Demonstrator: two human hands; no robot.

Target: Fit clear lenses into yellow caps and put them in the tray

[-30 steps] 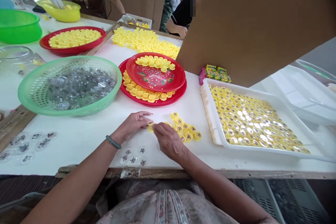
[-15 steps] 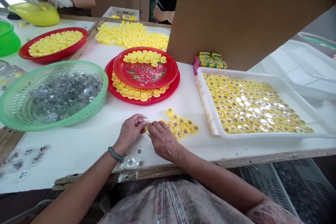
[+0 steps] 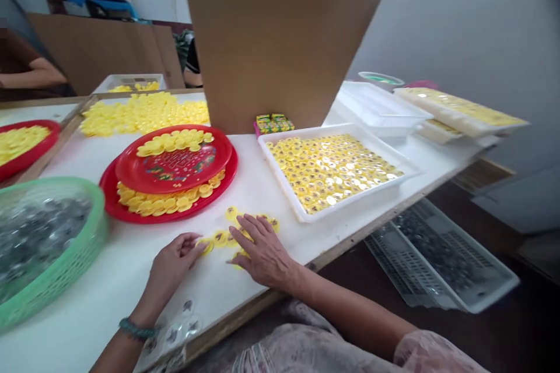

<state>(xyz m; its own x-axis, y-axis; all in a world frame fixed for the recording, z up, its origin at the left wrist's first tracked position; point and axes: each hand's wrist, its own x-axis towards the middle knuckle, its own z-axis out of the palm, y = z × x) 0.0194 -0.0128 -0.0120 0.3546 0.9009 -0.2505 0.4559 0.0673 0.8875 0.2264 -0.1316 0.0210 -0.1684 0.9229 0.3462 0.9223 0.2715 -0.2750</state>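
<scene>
My left hand (image 3: 175, 259), with a bead bracelet at the wrist, has its fingers curled and pinches the edge of a small round yellow disc (image 3: 206, 246). My right hand (image 3: 265, 252) lies palm down with fingers spread over a group of yellow discs (image 3: 220, 238), several of them bearing a small printed picture. It covers part of that group. Below my left hand, near the table's front edge, lie several clear round pieces (image 3: 192, 324) with dark prints; my forearm overlaps some of them.
Ahead stand two stacked red plates (image 3: 126, 169) with yellow discs. A green basket (image 3: 98, 215) of clear pieces is at left. To the right, a white tray (image 3: 301, 213) holds rows of discs before a cardboard panel (image 3: 280, 41). A crate (image 3: 472, 303) sits below the table edge.
The view has swung right. My hands, together before, are now apart: the right has spread over the yellow discs, while the left stays at their left end.
</scene>
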